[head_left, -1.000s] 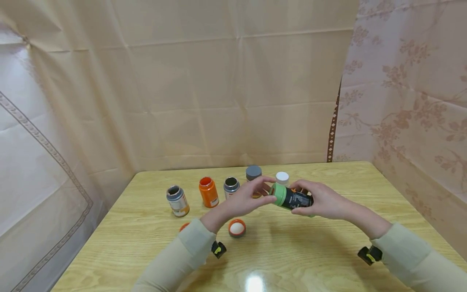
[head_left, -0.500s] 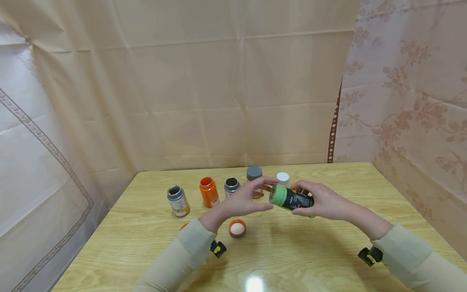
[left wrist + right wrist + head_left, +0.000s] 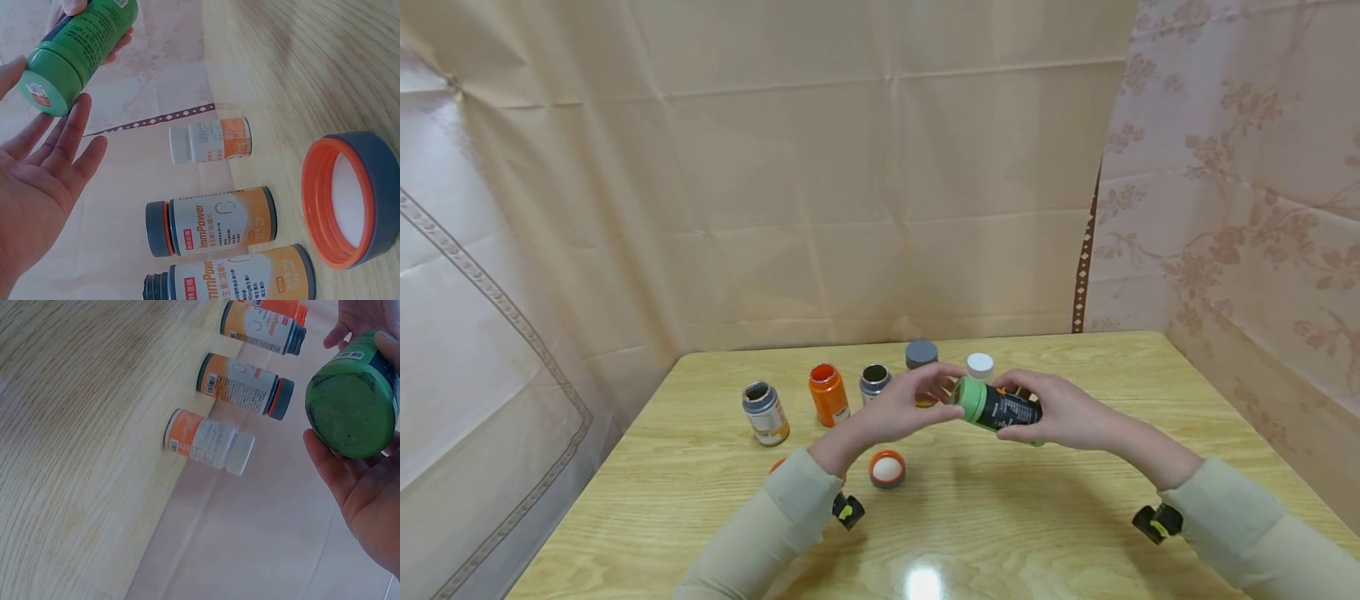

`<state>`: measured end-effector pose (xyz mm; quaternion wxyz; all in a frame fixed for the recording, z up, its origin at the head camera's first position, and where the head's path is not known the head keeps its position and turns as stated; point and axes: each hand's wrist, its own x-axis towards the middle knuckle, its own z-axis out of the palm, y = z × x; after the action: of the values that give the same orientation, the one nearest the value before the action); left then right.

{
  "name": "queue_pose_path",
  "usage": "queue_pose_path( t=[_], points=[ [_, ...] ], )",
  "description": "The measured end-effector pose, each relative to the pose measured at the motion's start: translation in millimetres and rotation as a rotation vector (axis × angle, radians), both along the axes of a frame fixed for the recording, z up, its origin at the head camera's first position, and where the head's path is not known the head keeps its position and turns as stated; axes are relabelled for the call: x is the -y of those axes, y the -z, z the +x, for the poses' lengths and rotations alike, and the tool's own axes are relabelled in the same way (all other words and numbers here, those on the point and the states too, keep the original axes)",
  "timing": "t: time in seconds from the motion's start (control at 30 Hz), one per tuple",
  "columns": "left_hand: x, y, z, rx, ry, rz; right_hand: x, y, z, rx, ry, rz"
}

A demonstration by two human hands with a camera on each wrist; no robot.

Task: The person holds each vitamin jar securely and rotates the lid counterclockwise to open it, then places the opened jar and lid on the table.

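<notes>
My right hand (image 3: 1060,412) grips a green bottle with a dark label (image 3: 1011,411), tilted nearly on its side above the table, its lid end toward the left. At that end my left hand (image 3: 898,408) has its thumb and fingertips on the green lid (image 3: 972,398). In the left wrist view the thumb and fingers sit on opposite edges of the lid (image 3: 53,78), and the palm stays apart from it. The right wrist view shows the scuffed round base of the green bottle (image 3: 350,415), with right-hand fingers curved around its side.
Behind the hands stand a grey-lidded bottle (image 3: 921,354) and a white-lidded bottle (image 3: 980,365). Farther left are an uncapped orange bottle (image 3: 829,400) and two uncapped grey-necked bottles (image 3: 767,417). An upturned lid (image 3: 887,469) lies nearer; another orange-rimmed lid (image 3: 777,465) is partly behind the left sleeve.
Half a second ago the left fingers were spread off the lid; now they are back on it. The right hand and bottle have stayed nearly in place.
</notes>
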<state>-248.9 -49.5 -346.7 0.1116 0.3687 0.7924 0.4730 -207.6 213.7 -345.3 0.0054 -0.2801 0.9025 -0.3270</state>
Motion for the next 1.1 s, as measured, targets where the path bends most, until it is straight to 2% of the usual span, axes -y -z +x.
queue_pose_path(
  t=[0.13,0.23,0.47,0.63,0.87,0.97,1.1],
  points=[
    [-0.4,-0.8,0.2,0.01,-0.025,-0.006,0.5,-0.8,-0.4,0.01,-0.002,-0.002],
    [-0.5,-1.7,0.7,0.014,-0.019,-0.008,0.6,-1.1,-0.3,0.01,-0.005,-0.003],
    [0.2,-1.8,-0.1,-0.044,0.021,-0.041,-0.4,-2.1,1.2,0.0,0.004,0.006],
    [0.9,-2.0,0.1,-0.093,0.076,-0.034,-2.8,-1.7,2.3,-0.006,0.011,0.016],
    [0.8,0.3,-0.8,-0.117,0.109,-0.026,-3.4,2.8,1.0,0.002,0.008,0.018],
    [0.7,0.1,-0.8,-0.112,0.101,-0.034,-3.6,3.7,0.9,0.001,0.009,0.014],
    [0.8,1.0,-0.6,-0.067,0.083,-0.032,-3.2,3.8,1.4,0.002,0.006,0.009]
  ],
)
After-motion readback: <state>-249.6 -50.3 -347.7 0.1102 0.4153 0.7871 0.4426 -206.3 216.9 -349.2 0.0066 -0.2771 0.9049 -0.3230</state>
